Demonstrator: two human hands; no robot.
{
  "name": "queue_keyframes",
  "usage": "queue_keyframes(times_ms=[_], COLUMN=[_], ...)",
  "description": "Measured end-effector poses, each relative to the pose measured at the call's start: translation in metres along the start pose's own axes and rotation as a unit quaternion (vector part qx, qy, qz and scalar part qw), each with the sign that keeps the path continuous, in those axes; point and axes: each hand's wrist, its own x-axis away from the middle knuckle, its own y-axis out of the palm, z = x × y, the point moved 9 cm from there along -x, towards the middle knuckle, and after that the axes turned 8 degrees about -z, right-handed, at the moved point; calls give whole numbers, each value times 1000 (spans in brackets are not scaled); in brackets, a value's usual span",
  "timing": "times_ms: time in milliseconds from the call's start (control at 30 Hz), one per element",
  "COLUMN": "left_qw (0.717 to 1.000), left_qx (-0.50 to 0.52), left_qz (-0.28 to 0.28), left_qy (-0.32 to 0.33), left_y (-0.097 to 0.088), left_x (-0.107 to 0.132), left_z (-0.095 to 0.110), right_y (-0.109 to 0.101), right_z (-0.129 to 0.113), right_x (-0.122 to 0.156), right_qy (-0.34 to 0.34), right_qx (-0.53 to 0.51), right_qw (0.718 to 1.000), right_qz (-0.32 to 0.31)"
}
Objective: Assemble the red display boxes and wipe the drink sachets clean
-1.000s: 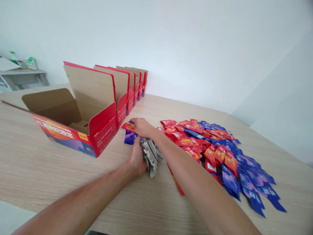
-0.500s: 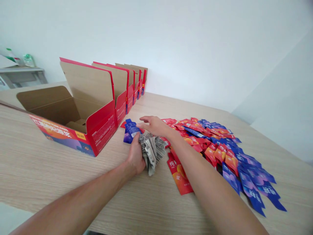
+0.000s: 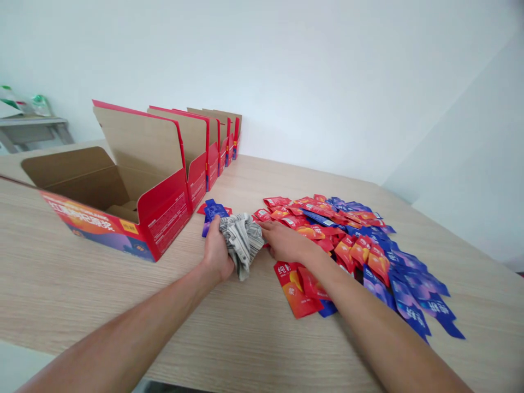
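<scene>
Half a second on, the right hand [image 3: 283,240] has drawn away from the small stack [image 3: 210,216] and come down at the near left edge of the pile of packets [image 3: 344,248]; before, its fingers were spread in the air beside the stack. Now they sit close together and bent, their tips at the border between cloth and red packets (I cannot tell whether they pinch anything). The left hand [image 3: 219,252] stays clamped on the crumpled striped cloth [image 3: 243,239], as it was.

Taking the left hand as the centre of the clock, the small stack lies at twelve, with a blue packet [image 3: 215,208] on top, as it did a moment ago. The cloth bulges toward two, and the pile spreads at three, red on the near side and blue beyond. At four, a red packet [image 3: 297,290] lies flat on the table [image 3: 245,327]; a blue corner now shows under it, past the right forearm. At ten stands the open box [image 3: 104,225], flaps up, and the row of boxes [image 3: 212,156] recedes toward twelve.
</scene>
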Motion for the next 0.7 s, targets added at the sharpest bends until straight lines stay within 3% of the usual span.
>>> queue_keyframes(times_ms=[433,567,700], left_qw=[1000,1000,999], left_qx=[1,16,20], left_qz=[17,17,5], left_qy=[13,17,34], left_y=[-1,-1,-1], left_x=[1,1,-2], left_z=[7,8,16], right_y=[3,-2,-17], right_z=[-7,3,23], right_x=[-10,-8,8], right_qy=[68,138,234], right_qx=[75,62,44], right_qw=[995,987,964], right_qz=[23,50,118])
